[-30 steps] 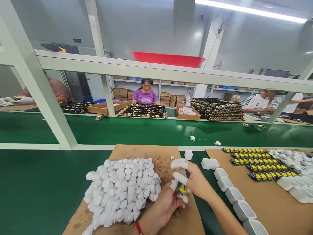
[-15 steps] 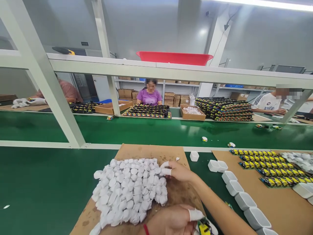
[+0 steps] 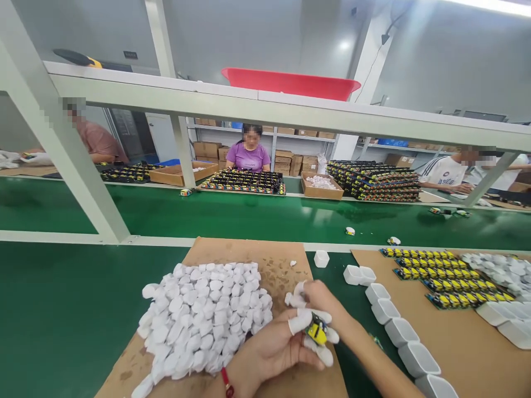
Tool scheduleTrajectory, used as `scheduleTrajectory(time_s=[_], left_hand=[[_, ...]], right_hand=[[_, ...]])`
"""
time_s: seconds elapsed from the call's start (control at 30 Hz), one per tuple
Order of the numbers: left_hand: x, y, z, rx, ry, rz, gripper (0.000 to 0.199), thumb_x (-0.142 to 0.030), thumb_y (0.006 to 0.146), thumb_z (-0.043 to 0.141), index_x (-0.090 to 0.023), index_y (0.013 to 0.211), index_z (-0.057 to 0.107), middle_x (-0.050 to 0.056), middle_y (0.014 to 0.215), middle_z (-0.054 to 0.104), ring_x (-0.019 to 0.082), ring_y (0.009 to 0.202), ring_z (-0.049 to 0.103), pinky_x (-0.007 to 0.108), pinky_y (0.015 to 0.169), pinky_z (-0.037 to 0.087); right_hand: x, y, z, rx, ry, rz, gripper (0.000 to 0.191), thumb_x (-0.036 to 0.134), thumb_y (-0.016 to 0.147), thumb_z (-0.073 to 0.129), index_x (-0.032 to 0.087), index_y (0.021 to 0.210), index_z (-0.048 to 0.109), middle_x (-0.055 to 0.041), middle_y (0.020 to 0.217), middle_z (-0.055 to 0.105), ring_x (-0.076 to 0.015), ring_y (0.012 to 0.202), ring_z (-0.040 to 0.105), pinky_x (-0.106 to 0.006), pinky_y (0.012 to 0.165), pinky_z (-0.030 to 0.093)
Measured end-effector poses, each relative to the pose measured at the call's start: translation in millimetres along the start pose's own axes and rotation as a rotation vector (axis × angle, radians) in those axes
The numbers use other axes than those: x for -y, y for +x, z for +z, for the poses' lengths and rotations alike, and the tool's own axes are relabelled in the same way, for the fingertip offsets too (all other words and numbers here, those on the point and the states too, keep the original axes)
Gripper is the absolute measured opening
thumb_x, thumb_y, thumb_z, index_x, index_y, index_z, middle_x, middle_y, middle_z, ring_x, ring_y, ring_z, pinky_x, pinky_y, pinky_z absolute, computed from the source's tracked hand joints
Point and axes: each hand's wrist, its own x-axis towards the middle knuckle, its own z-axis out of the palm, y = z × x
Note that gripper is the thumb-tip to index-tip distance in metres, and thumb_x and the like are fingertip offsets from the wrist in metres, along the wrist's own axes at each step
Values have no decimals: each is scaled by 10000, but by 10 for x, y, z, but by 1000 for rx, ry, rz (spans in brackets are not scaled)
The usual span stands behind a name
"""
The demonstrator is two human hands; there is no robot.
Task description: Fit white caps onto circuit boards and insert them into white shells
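Observation:
My left hand (image 3: 271,348), with a red bracelet at the wrist and white finger cots, grips a small circuit board (image 3: 317,330) with a yellow component facing up. Just behind it, my right hand (image 3: 321,297) has its cot-covered fingers pinched on a small white piece (image 3: 289,299); part of this hand is hidden by the left. Beside both hands, a thick layer of similar soft-looking white pieces (image 3: 207,315) covers much of a stained cardboard sheet (image 3: 286,271).
A row of white plastic cups (image 3: 400,330) runs along the right. Beyond it, rows of yellow-topped boards (image 3: 448,271) lie on another cardboard sheet (image 3: 448,354). A green conveyor (image 3: 249,218) crosses behind, under a metal frame (image 3: 265,110). Several co-workers sit across it.
My right hand has drawn back from the pile's edge with a white piece. My left hand has risen and brought the circuit board up beside the right. The view has shifted slightly.

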Motion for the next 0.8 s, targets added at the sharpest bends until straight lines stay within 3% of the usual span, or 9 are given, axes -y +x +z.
scheduleTrajectory(time_s=[0.13,0.23,0.37,0.43,0.57,0.7,0.8], left_hand=[[-86,-38,14,10,-22,142,303,-352,846,687,-132,1054,679,152,1036,671,231,873,684,225,698,574],[-158,-63,20,-59,-26,211,332,-330,847,693,-111,1096,675,149,1046,671,230,944,665,227,783,564],[-224,-53,47,-160,-82,279,328,-357,806,742,-129,1038,698,115,986,686,204,913,655,248,776,568],[-247,-38,57,-176,-112,302,348,-388,813,730,-137,1050,691,89,926,678,172,830,641,230,696,559],[-301,-35,44,-239,-112,338,335,-336,807,745,-152,1080,682,60,886,651,124,720,590,193,608,518],[-363,-57,31,-382,-79,369,402,-302,687,847,-163,1037,706,93,1025,664,174,811,626,222,682,560],[-380,-58,39,-483,-64,396,495,-282,614,894,-169,1056,699,95,1089,657,193,893,630,229,745,576]], right_hand=[[-25,-246,70,98,37,-74,83,260,670,578,186,635,568,-65,766,622,-223,759,553,-347,755,455],[-16,-319,86,89,148,-104,114,260,699,539,181,727,617,-93,891,638,-256,888,557,-388,859,441],[-10,-277,146,16,407,-24,247,367,789,518,173,774,669,-55,732,628,-183,647,519,-300,624,445],[-11,-254,172,-77,591,75,334,466,797,555,166,858,689,-62,777,651,-160,625,498,-266,565,410],[-13,-240,155,-356,926,254,557,457,566,825,159,1009,666,-53,839,660,-141,689,519,-223,574,402],[16,-244,71,-483,991,258,663,463,523,851,163,1058,598,9,676,609,-79,513,445,-185,471,339],[48,-258,28,-457,960,236,556,549,555,808,140,885,627,23,549,555,-62,426,408,-175,418,286]])
